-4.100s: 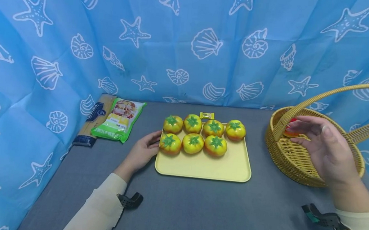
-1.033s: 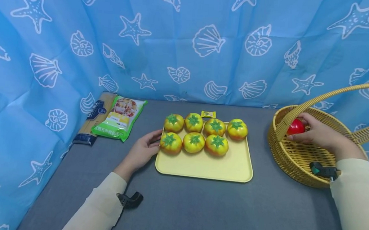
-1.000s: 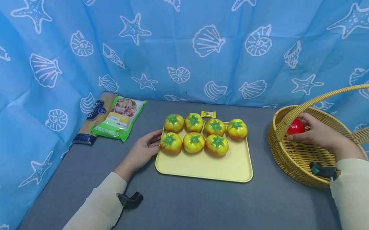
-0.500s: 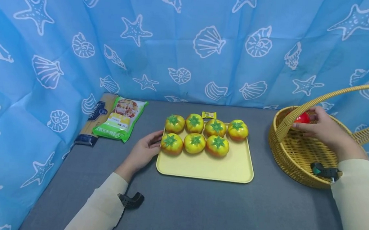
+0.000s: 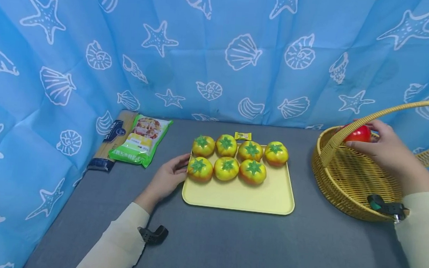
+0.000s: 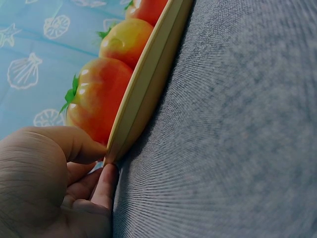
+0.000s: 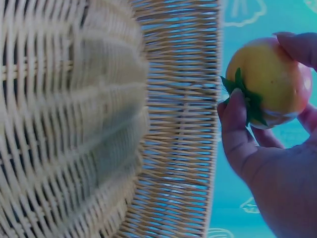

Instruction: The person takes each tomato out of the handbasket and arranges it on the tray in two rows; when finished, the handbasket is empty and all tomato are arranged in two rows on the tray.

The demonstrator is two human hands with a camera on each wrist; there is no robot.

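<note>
Bright, even light falls from above across the head view, leaving only soft, short shadows under the yellow tray (image 5: pixel 269 203) and the basket (image 5: pixel 336 190), while the blue curtain (image 5: pixel 221 46) bows outward toward the frame's edges in wide-angle distortion. In the left wrist view the grey tabletop (image 6: pixel 237 124) smears into blur toward the lower right, and the left hand (image 6: pixel 49 183) at lower left sits dim and soft. In the right wrist view the near basket weave at left is out of focus, with the tomato (image 7: pixel 270 82) at upper right evenly lit and free of glare.

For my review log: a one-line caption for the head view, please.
Right hand lifts a tomato over the basket; left hand holds the tray of seven tomatoes.
</note>
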